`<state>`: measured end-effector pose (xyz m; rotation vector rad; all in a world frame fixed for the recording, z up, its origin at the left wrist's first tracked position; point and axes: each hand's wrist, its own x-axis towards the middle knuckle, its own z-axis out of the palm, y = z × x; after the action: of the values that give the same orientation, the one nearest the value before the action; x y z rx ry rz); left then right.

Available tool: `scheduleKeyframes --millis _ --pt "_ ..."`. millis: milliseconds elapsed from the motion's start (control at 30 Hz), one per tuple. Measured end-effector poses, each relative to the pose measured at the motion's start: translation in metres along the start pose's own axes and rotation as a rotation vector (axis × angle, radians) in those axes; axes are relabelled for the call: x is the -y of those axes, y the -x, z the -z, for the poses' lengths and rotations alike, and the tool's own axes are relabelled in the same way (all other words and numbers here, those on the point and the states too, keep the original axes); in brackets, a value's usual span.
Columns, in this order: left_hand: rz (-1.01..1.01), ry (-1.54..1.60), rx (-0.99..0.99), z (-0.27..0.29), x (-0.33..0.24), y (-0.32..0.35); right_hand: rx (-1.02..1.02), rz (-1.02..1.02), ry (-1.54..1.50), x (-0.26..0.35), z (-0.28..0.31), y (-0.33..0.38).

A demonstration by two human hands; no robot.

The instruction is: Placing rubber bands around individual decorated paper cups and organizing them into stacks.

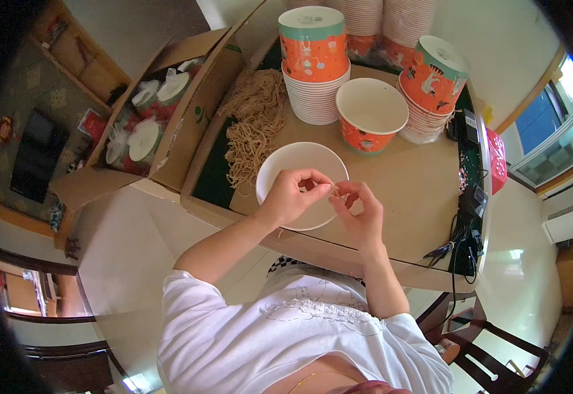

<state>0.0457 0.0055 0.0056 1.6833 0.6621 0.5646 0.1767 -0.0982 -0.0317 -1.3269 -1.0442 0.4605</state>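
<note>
Both my hands meet over the right side of a white round paper tub (299,157), which stands at the near edge of the table. My left hand (291,198) pinches a small tan bit of string (334,190) between thumb and forefinger. From the other side, my right hand (363,213) pinches the same bit, fingertips almost touching the left ones. How the string runs between the fingers is too small to make out. A loose tangled heap of tan string (254,125) lies just beyond the tub, to the left.
Behind stand an upright orange paper tub (368,141), upside-down stacks of tubs (314,59) (434,75) and more stacks at the back. A cardboard box (198,125) of wrapped tubs is at left. Black cables (454,243) and adapters lie along the table's right edge.
</note>
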Motion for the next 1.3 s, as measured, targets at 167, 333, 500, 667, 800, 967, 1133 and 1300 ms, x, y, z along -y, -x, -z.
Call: scheduleKeyframes --millis 167,333,500,667,800,967,1133,1300 --pt "-0.045 -0.056 -0.023 0.003 -0.002 0.0 0.067 0.068 0.291 0.015 0.007 -0.001" --pt "-0.128 -0.141 -0.068 -0.006 -0.002 0.005 0.064 -0.015 0.287 0.031 0.008 -0.003" --pt "-0.186 -0.243 -0.161 -0.019 -0.008 0.018 0.112 -0.033 0.391 0.026 0.018 0.002" --pt "-0.255 -0.22 -0.286 -0.021 -0.004 0.025 0.117 -0.048 0.39 0.036 0.008 0.001" --pt "-0.255 -0.15 -0.317 -0.024 0.001 0.027 0.126 -0.004 0.492 0.031 0.009 0.001" --pt "-0.261 -0.17 -0.326 -0.026 0.006 0.03 0.134 -0.043 0.462 0.027 0.002 0.005" --pt "-0.3 -0.17 -0.366 -0.03 0.011 0.027 0.111 -0.044 0.426 0.028 -0.001 0.005" --pt "-0.285 -0.178 -0.351 -0.028 0.008 0.027 0.063 -0.003 0.467 0.025 0.004 0.008"
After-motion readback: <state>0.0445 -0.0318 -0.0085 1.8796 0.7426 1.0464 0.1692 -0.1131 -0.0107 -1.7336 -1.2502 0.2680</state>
